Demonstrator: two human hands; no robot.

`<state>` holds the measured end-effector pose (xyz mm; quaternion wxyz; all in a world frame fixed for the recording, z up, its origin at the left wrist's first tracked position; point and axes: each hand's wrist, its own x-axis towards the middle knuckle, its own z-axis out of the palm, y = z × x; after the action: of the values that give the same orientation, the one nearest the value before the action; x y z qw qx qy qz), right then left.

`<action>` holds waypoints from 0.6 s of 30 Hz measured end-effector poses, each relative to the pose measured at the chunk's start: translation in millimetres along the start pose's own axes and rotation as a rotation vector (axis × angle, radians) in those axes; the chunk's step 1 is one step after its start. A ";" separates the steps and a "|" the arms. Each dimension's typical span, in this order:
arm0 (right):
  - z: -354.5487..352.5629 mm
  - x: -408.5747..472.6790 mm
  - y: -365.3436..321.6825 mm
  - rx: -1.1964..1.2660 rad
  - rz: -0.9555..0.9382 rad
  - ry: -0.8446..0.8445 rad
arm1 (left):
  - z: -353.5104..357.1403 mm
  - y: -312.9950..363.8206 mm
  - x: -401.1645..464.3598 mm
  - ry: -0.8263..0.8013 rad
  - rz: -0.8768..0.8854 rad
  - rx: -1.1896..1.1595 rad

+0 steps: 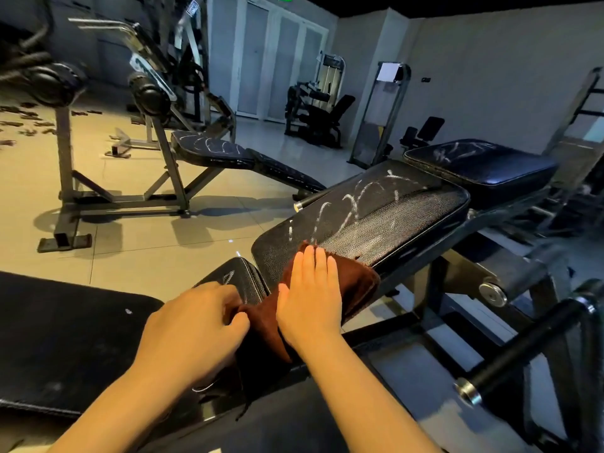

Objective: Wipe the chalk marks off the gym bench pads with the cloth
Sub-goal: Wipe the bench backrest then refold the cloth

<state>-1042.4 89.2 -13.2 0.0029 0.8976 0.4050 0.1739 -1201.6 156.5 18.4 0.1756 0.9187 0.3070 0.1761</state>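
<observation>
— What was on the far left?
— A chalk-marked bench [209, 148] stood back on the floor.
— And the left hand [196, 325]?
— Its fingers pinched a corner of the brown cloth [356, 282] beside the small pad [242, 276].
— The right hand [310, 299]?
— Flat, fingers straight, pressing the cloth onto the near edge of the big pad [392, 217], chalk marks [346, 204] just beyond. Another marked pad [480, 161] sat further right.

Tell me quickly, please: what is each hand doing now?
Left hand: closed, pinching the near end of the brown terry cloth.
Right hand: open, fingers straight, pressing the cloth flat on the black leather bench pad.
</observation>
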 end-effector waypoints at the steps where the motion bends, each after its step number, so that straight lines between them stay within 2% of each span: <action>1: 2.1 -4.9 -3.1 -0.006 -0.043 -0.013 | 3.5 -4.4 -3.7 0.005 -0.015 -0.028; 4: 7.5 -12.3 -3.3 -0.017 -0.122 -0.029 | 7.2 -14.7 -4.3 0.002 -0.011 -0.026; 8: 4.7 -2.5 14.7 0.070 -0.030 0.073 | 9.1 -10.1 12.8 0.035 0.059 -0.060; 10: -7.1 4.9 33.7 0.013 0.016 0.041 | 15.2 -1.7 18.9 0.004 0.070 -0.062; 13: -19.7 14.6 64.1 -0.054 -0.014 -0.027 | 27.0 10.7 22.6 -0.083 0.073 -0.102; 18: -12.2 9.5 75.4 0.009 -0.060 0.127 | 22.7 2.7 31.0 -0.112 0.018 -0.282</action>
<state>-985.7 43.8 12.3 -0.0217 0.8723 0.4317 0.2287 -1167.3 169.0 6.4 0.3184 0.8959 0.2608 0.1673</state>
